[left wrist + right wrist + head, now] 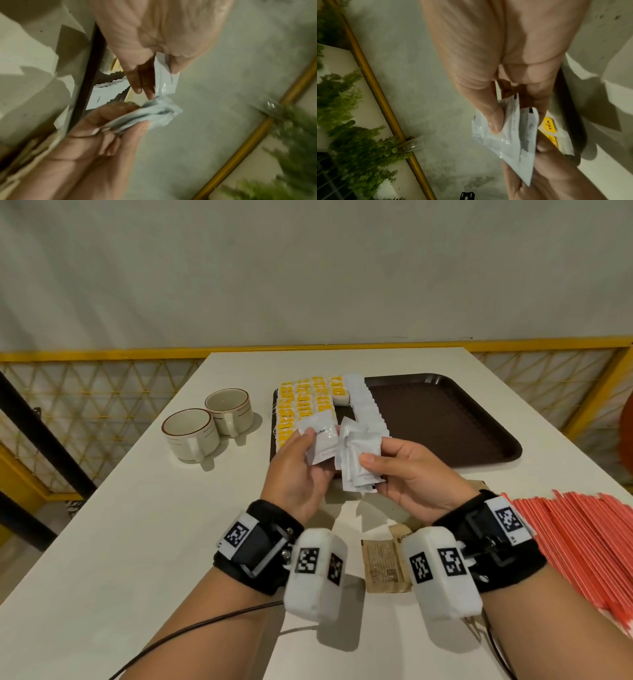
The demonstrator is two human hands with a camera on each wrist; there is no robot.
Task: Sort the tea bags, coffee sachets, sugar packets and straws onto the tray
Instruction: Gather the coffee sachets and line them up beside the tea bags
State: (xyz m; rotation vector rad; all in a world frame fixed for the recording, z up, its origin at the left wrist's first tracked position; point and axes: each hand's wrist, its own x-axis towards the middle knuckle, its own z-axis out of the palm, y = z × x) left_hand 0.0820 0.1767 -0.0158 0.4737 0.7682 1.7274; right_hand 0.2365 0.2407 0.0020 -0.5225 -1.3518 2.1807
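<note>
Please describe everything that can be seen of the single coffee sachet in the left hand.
The single coffee sachet is a flat white rectangular packet that looks like glossy film, with small grey lettering on its face. It is held up in the air, nearly upright and slightly tilted, in front of the tray's near edge. The left hand pinches its lower left part. Its right edge lies next to the bundle of sachets in the right hand.

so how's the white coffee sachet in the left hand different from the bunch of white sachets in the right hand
The left hand pinches one single white coffee sachet, flat, its printed "Coffee" face toward the head camera. The right hand grips a bunch of white sachets, several together, fanned and crumpled, with no label readable. The single sachet is tilted left; the bunch stands more upright. Both are white, glossy, and held above the white table's near side, in front of the brown tray.
</note>
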